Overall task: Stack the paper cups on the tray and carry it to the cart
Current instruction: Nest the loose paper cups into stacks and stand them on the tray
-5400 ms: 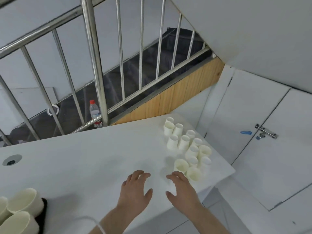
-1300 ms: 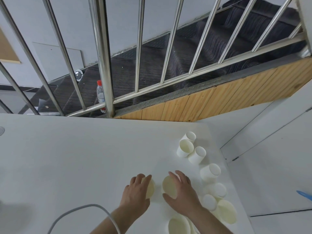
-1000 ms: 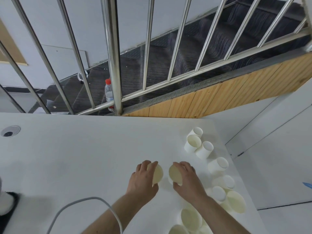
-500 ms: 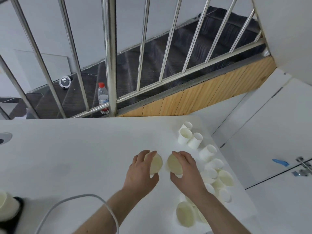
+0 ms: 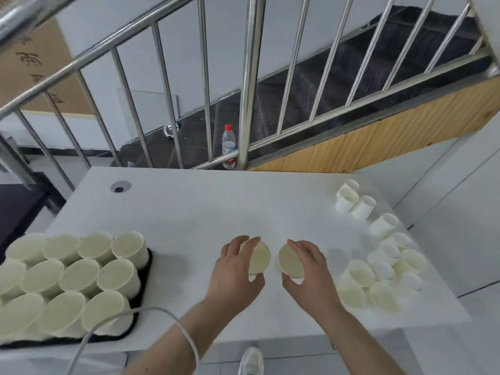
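White table [image 5: 205, 212], tray [image 5: 140, 307] cropped – cups' [image 5: 259, 257] walls hidden

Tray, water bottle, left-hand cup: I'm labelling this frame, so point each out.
tray [image 5: 142, 288], head view, bare black right edge.
water bottle [image 5: 229, 147], head view, mid-body.
left-hand cup [image 5: 260, 256], head view, open mouth.
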